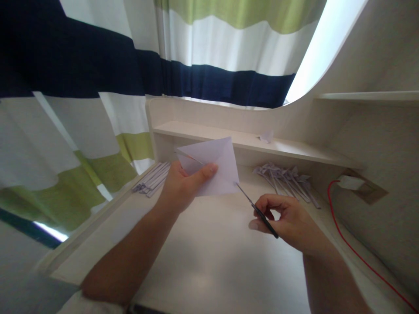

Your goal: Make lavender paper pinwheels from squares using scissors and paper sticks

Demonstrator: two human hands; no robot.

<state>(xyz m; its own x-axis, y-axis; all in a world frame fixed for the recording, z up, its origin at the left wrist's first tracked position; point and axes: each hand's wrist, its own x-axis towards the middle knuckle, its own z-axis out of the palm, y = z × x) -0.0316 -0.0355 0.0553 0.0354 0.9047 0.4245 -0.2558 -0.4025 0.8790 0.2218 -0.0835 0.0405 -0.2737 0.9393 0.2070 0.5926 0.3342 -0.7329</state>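
My left hand (185, 185) grips a square sheet of white paper (226, 159) above the desk, thumb on top and the other fingers hidden behind it. Faint diagonal creases run across the sheet, and at its upper left corner a cut edge stands slightly apart. In my right hand (288, 218) is a pair of scissors (266, 221) with dark handles, the fingers closed round them. Their thin blades point up and left, with the tip at the sheet's lower right corner; whether they touch or cut the paper I cannot tell.
Several rolled paper sticks (153, 178) lie at the desk's left edge. Toward the back right are several paper sticks with folded tops (288, 176). A small folded paper piece (266, 136) rests on the shelf (209, 134). A red cable (337, 226) runs from a white plug (351, 182) on the right.
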